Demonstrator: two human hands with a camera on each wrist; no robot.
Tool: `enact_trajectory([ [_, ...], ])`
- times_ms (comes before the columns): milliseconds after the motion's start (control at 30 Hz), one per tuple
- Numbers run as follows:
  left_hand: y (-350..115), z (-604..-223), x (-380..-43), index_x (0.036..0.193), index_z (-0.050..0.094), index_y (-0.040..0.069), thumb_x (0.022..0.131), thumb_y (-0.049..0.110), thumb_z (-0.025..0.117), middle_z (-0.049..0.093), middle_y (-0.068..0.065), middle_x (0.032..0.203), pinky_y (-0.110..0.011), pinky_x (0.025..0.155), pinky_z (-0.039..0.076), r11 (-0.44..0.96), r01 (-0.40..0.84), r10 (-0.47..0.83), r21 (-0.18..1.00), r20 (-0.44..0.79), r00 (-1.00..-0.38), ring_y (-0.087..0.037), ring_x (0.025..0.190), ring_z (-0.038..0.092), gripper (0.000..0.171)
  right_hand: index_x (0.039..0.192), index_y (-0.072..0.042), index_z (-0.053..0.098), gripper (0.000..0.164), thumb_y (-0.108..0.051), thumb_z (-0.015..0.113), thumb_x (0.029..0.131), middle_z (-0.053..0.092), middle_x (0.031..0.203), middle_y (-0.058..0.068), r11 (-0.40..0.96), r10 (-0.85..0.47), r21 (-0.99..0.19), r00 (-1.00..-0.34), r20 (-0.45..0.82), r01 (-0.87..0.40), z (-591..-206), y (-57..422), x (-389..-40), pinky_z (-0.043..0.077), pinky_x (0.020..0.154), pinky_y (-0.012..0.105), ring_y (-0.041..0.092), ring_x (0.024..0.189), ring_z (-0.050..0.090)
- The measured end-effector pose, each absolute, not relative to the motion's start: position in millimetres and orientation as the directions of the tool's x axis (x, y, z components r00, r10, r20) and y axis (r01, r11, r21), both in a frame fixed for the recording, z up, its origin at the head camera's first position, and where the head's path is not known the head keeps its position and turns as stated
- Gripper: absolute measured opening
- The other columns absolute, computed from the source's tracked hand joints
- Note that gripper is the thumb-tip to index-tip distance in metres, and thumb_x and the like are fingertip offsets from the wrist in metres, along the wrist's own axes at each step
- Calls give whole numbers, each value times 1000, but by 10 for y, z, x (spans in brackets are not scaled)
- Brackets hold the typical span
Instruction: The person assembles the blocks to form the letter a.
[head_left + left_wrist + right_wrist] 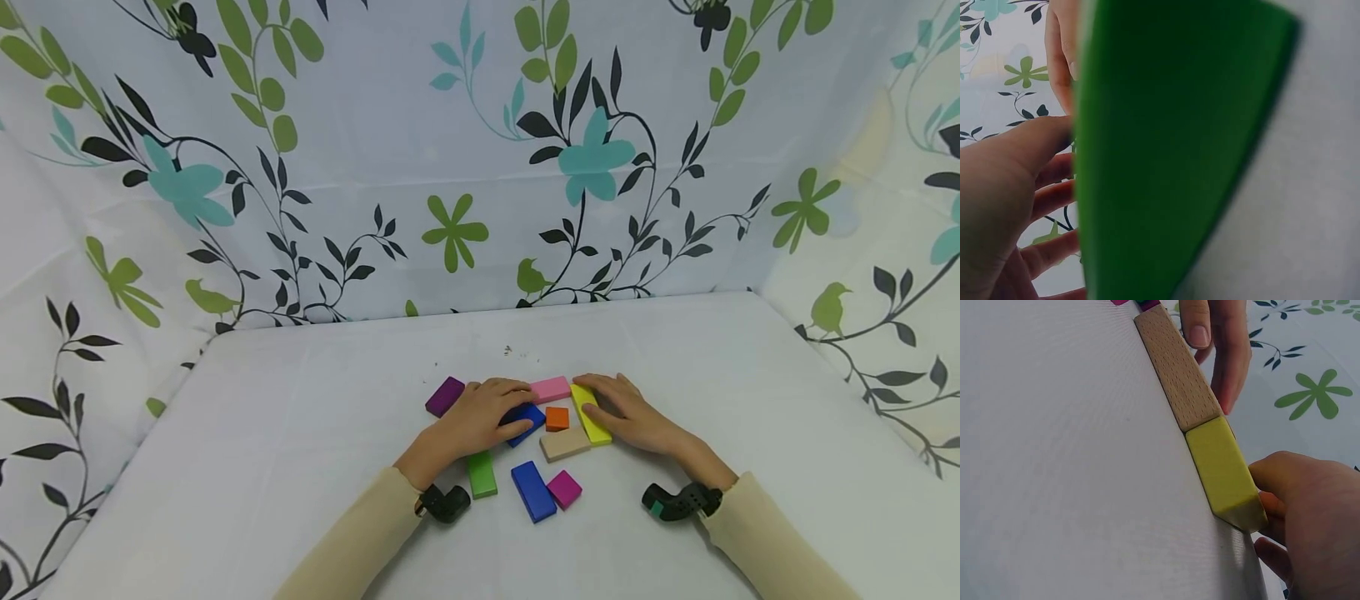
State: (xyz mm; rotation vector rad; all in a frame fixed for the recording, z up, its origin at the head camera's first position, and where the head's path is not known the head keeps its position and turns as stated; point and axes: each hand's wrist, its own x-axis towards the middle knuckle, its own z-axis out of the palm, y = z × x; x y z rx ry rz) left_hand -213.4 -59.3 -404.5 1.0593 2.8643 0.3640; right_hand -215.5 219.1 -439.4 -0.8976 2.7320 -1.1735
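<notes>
In the head view my left hand bends over a blue block, its thumb across the block and its fingers on the far side, reaching the pink block. My right hand holds the long yellow block on the table, thumb near the middle and fingertips at the far end. An orange block and a plain wooden block lie between the hands. A green block fills much of the left wrist view and hides part of the left hand's grip.
A purple block lies beyond the left wrist. Nearer the person are a second blue block and a magenta block, side by side. The white table ends at a patterned cloth behind and at the sides.
</notes>
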Motion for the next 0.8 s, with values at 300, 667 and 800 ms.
enact_trajectory([
  [300,-587,-4023,-2124,142,51,18,99,42,53,44,-2,149,-54,107,34,733,622,646,274,2,-763,-20,139,38,48,141,-1,47,46,-18,55,99,44,146,21,542,-526,-667,-825,205,-512,-4403,2195,-2163,1,112,66,42,139,32],
  [667,-667,-4053,-2116,137,55,15,101,32,52,54,-9,136,-49,102,41,776,565,566,281,86,-820,-29,125,51,40,136,-11,57,38,-15,53,99,45,147,17,504,-576,-639,-777,253,-581,-4444,2202,-2179,-1,108,71,43,139,30],
  [800,-717,-4042,-2103,130,61,14,98,32,58,62,-8,123,-50,93,43,805,531,522,264,108,-846,-27,114,58,37,136,-11,57,37,-16,53,99,46,147,16,504,-578,-640,-778,248,-579,-4444,2184,-2186,-1,109,70,42,140,29],
])
